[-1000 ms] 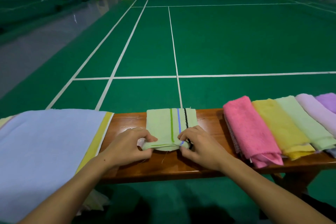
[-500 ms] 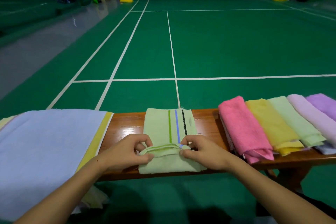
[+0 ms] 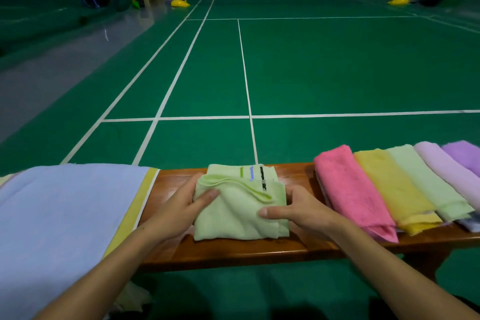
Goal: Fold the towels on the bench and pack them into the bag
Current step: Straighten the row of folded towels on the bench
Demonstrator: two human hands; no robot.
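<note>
The green towel [image 3: 240, 212] lay folded mid-table [image 3: 233, 251], between the blue cloth [image 3: 65, 215] and the row of towels [image 3: 389, 189]. My left hand [image 3: 179, 212] and right hand [image 3: 298, 209] clasped its sides, thumbs on top, likely to keep the layers from springing open.
</note>
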